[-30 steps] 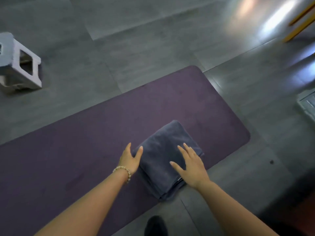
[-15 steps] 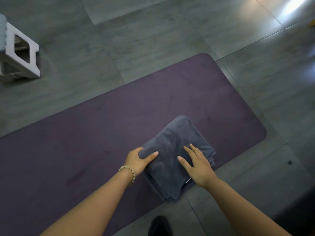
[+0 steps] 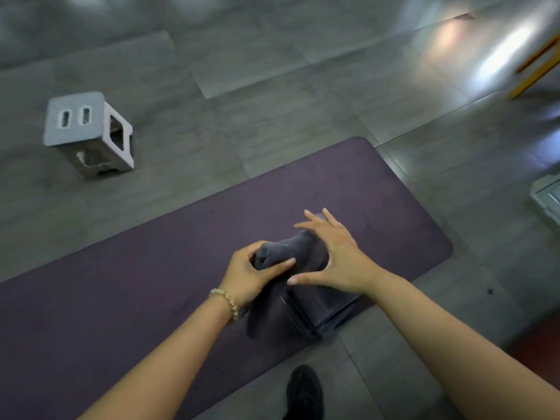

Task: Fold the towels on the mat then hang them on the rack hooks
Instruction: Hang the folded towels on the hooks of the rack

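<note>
A dark grey folded towel (image 3: 315,304) lies on the near right part of the purple mat (image 3: 151,268), its near edge hanging over the mat's border. My left hand (image 3: 251,274), with a bead bracelet on the wrist, grips the towel's raised left fold, thumb on top and fingers curled under it. My right hand (image 3: 333,256) hovers over the towel's right side with fingers spread and straight, thumb pointing toward the left hand. No rack or hooks are in view.
A pale block-shaped stool (image 3: 88,131) lies on the grey tiled floor at the left. A light box edge (image 3: 548,198) shows at the far right, yellow bars (image 3: 536,65) at the top right. My black shoe (image 3: 303,392) is just below the mat.
My left hand has curled around the towel's left edge and lifted it into a raised fold. My right hand has moved from the towel's near corner to its far side.
</note>
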`<state>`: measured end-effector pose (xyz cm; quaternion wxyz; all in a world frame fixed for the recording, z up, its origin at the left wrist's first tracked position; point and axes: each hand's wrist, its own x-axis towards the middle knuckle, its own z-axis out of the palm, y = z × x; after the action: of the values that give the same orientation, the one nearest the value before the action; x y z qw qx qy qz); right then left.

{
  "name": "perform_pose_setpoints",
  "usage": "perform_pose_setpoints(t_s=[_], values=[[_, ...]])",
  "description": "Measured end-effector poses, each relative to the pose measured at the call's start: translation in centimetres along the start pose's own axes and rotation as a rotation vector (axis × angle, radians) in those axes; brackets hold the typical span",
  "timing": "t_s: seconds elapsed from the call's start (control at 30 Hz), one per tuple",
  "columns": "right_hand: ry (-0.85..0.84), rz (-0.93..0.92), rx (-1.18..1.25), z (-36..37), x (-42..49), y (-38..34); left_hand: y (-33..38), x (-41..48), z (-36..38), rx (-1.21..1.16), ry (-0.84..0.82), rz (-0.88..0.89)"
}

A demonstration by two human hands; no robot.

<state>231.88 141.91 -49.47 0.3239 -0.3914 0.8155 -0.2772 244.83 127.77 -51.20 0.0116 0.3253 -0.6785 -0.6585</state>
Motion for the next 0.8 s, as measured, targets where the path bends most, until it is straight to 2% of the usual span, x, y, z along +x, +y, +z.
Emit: perform_pose_setpoints(t_s=[0.1,0.23,0.3,0.47,0.53,0.6,0.67,0.8], values=[[-0.046,-0.038,-0.086,0.3,-2.1,-5.3,3.8,-4.4,-4.4,0.066,-0.1,0.065],[-0.072,-0.041,0.041,2.0,-6.1,-13.3,8.0,-10.5,-9.7,0.146,-0.161,0.15],[-0.033,-0.064,0.097,2.7,-8.4,-17.2,9.6,-13.6,-12.3,0.156,-0.162,0.181],[0.092,-0.091,0.189,3.7,-14.6,-27.8,12.7,-22.5,-17.8,0.146,-0.006,0.26],[0.113,-0.1,0.2,3.9,-17.2,-31.7,14.0,-26.5,-19.7,0.21,0.114,0.336],[0.114,-0.098,0.19,3.8,-19.3,-35.3,16.0,-30.4,-21.5,0.303,0.149,0.4],[0.109,-0.105,0.168,3.7,-21.2,-38.6,17.9,-34.0,-23.1,0.324,0.127,0.379],[0.093,-0.154,0.063,3.3,-24.4,-44.7,21.1,-39.8,-25.0,0.267,0.174,0.226]])
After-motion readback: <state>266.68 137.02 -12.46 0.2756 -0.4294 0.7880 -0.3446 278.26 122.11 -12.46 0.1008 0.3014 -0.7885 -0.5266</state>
